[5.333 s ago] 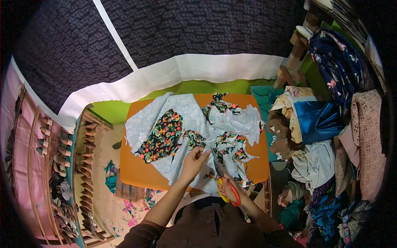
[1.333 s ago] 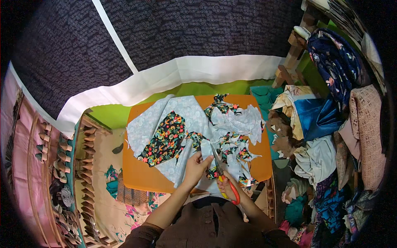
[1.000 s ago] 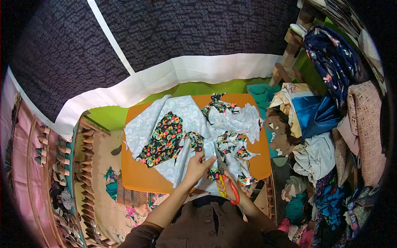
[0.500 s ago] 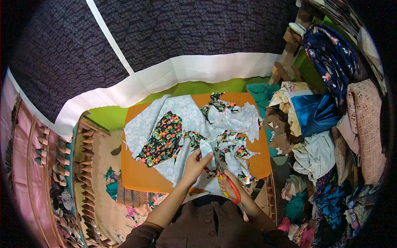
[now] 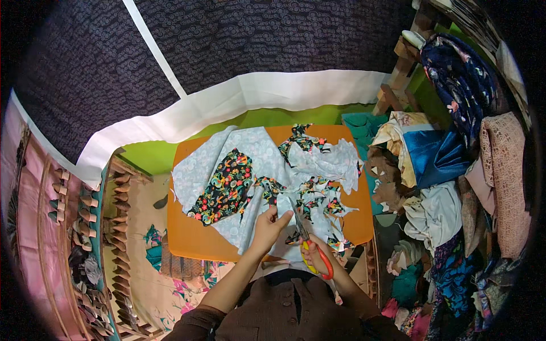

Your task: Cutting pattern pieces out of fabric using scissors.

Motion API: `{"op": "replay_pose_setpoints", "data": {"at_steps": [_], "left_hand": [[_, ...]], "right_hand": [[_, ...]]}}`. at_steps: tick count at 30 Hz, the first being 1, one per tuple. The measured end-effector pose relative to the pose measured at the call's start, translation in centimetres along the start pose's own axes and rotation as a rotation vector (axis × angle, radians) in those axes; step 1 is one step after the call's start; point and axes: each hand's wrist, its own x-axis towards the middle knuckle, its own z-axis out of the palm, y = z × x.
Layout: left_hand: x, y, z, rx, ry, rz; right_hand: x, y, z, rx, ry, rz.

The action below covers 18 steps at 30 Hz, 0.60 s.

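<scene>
My right hand (image 5: 316, 256) grips a pair of scissors (image 5: 323, 266) with red and yellow handles, its blades pointing away from me into the cloth. Beside the blades, my left hand (image 5: 269, 228) pinches the fabric (image 5: 284, 203), pale side up, with thumb and fingers. This fabric has a black floral face and a whitish back, and spreads across an orange table (image 5: 181, 241). On its left part lies a black floral piece (image 5: 226, 184). Ragged cut scraps (image 5: 327, 162) of the same cloth are heaped on the right.
Folded and crumpled fabrics (image 5: 435, 213) are piled to the right, with a blue satin one (image 5: 438, 158) among them. Wooden racks of shoe-shaped forms (image 5: 120, 236) stand at the left. A dark patterned cloth with a white border (image 5: 256, 94) hangs beyond the table.
The scissors' handles are spread a little wider and sit slightly further right. The left hand keeps its pinch on the fabric. The whole view has shifted slightly.
</scene>
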Motion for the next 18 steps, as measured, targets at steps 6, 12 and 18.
{"op": "replay_pose_setpoints", "data": {"at_steps": [6,12,18], "left_hand": [[-0.1,0.7,-0.6,-0.058,-0.065,-0.095],[-0.5,1.6,-0.7,-0.017,-0.211,-0.180],[-0.7,3.6,-0.8,-0.053,-0.219,-0.194]], "right_hand": [[-0.7,-0.3,0.3,-0.037,0.000,-0.029],[-0.5,0.4,0.2,0.080,-0.067,-0.107],[-0.6,-0.1,0.5,0.194,-0.047,0.013]]}}
